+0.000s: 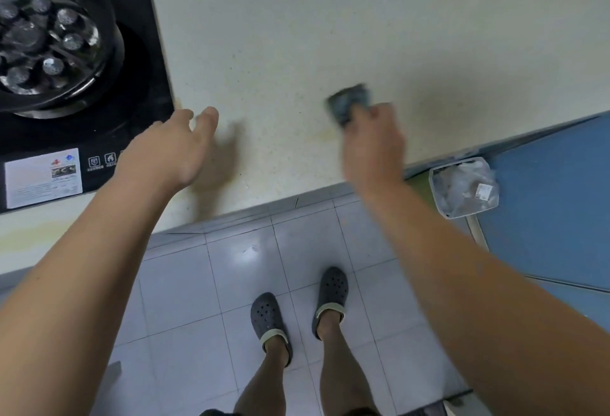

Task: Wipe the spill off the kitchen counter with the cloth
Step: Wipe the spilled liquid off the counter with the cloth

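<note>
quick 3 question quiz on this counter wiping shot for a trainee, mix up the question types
1. True or false: the left hand grips the cloth.
2. What lies to the left of the bare counter?
A. a sink
B. a black stove top with a dark pot on it
C. a cutting board
3. Fill in: the container lined with a clear bag stands on the ____, beside the counter's near edge.

Key
1. False. The right hand grips it; the left is open over the counter.
2. B
3. floor
</note>
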`<action>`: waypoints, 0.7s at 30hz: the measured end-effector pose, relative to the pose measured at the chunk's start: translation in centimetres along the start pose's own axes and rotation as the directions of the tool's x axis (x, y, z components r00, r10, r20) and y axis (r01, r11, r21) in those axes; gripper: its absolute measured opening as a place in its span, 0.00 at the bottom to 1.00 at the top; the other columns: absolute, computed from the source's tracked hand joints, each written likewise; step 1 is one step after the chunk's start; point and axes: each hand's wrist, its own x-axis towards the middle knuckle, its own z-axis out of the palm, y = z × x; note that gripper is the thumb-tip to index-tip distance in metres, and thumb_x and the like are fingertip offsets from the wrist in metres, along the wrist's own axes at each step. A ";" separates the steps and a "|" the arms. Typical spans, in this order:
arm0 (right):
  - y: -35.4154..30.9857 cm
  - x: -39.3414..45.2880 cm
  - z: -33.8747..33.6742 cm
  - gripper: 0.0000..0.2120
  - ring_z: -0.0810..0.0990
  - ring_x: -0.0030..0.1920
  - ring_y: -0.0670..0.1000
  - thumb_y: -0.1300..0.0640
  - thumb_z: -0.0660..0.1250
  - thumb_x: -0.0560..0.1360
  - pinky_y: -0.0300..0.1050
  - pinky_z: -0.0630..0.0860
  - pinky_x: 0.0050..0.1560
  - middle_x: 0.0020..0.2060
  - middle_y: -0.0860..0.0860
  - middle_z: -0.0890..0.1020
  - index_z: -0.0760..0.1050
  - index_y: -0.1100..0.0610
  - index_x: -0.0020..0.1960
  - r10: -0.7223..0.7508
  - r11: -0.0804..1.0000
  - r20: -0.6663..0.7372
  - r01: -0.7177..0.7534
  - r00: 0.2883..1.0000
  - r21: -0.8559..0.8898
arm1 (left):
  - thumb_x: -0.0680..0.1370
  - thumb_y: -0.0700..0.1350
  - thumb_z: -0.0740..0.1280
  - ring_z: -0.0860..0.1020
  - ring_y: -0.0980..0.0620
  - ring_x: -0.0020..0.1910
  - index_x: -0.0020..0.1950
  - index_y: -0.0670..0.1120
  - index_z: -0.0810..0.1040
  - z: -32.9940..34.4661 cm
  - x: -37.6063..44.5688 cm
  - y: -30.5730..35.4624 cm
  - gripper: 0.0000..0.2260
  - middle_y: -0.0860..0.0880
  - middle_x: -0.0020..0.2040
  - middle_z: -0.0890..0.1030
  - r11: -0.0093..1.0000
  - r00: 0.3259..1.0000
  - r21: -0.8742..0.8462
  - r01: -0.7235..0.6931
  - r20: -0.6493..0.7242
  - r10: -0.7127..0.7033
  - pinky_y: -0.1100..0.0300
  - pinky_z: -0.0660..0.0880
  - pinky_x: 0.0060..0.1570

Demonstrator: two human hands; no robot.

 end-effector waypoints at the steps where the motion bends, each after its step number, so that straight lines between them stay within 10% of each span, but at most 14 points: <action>1: -3.1 -2.1 0.9 0.13 0.78 0.50 0.64 0.59 0.64 0.79 0.55 0.75 0.47 0.54 0.58 0.76 0.78 0.55 0.62 -0.090 0.995 0.024 0.089 0.996 0.037 | 0.84 0.62 0.43 0.67 0.36 0.73 0.79 0.50 0.64 0.0 0.2 0.0 0.29 0.46 0.79 0.67 1.000 1.000 0.005 -0.001 -0.004 0.001 0.40 0.66 0.69; 7: -9.8 -7.1 2.2 0.14 0.77 0.52 0.57 0.55 0.70 0.75 0.52 0.72 0.50 0.52 0.50 0.75 0.80 0.48 0.60 -0.457 0.885 0.130 0.434 0.880 0.170 | 0.77 0.66 0.43 0.69 0.33 0.70 0.75 0.46 0.65 0.1 0.7 -0.3 0.36 0.40 0.77 0.68 1.000 1.000 0.014 -0.024 0.017 0.024 0.39 0.67 0.64; 16: 11.5 4.6 -3.3 0.14 0.78 0.54 0.67 0.52 0.58 0.83 0.61 0.76 0.59 0.62 0.61 0.72 0.76 0.57 0.62 0.166 0.985 -0.037 -0.168 0.985 -0.039 | 0.85 0.64 0.45 0.65 0.37 0.77 0.81 0.50 0.65 0.0 -0.5 -1.2 0.30 0.44 0.80 0.68 0.993 1.000 -0.119 0.000 -0.022 -0.003 0.44 0.61 0.73; 21: 7.9 3.6 -2.6 0.15 0.78 0.52 0.67 0.53 0.56 0.84 0.59 0.75 0.59 0.63 0.61 0.71 0.76 0.60 0.62 0.236 0.972 0.007 -0.236 0.972 0.010 | 0.85 0.63 0.49 0.65 0.42 0.77 0.79 0.53 0.68 -1.1 -1.9 -2.4 0.28 0.46 0.78 0.71 0.951 0.999 -0.308 0.015 -0.042 -0.030 0.50 0.61 0.71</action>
